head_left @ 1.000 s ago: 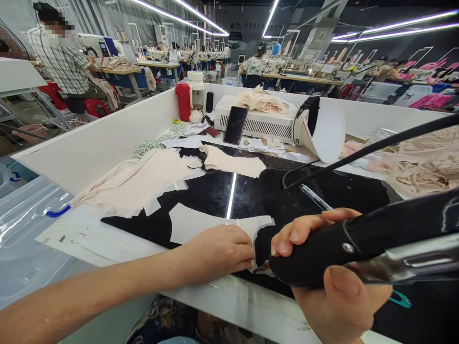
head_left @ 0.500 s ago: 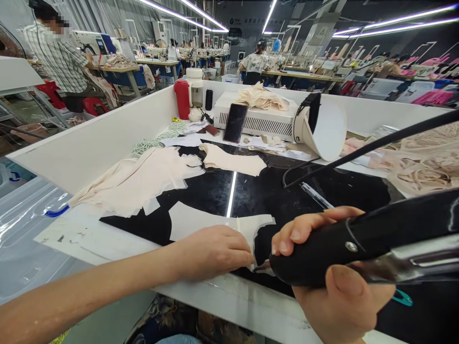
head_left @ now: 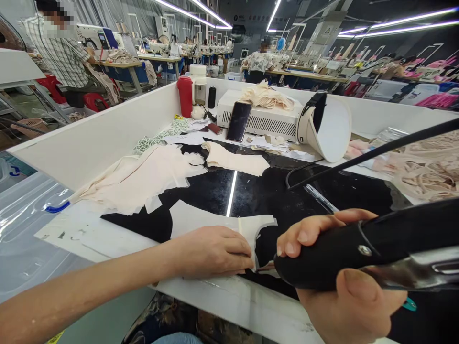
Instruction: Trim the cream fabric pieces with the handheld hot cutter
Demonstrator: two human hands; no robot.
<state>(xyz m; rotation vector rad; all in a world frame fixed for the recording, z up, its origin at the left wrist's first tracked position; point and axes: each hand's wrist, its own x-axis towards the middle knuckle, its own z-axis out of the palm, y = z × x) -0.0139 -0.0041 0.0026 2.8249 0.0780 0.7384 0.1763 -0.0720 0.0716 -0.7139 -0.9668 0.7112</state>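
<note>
A pale cut fabric piece (head_left: 201,216) with a scooped edge lies on the black board (head_left: 201,191) in front of me. My left hand (head_left: 215,251) rests on its near right part, fingers bent and pressed together at the edge; their grip is partly hidden. My right hand (head_left: 344,291) is wrapped around a thick black handheld tool (head_left: 322,260) with a shiny metal lever (head_left: 416,270) along its side. The tool's thin metal tip (head_left: 265,269) is by the fabric edge, close to my left fingertips. I cannot tell whether it touches.
Pale fabric pieces (head_left: 139,179) are piled at the left; another stack (head_left: 238,160) lies farther back. A phone (head_left: 239,122) leans against a white vented box (head_left: 283,119). A white cone (head_left: 333,129) stands beside it. A black cable (head_left: 376,148) crosses the right side. A clear pen (head_left: 320,198) lies nearby.
The tool and my right hand have shifted slightly right and down in view, showing more of the metal tip. My left hand stays at the same part of the fabric. The view itself has moved slightly.
</note>
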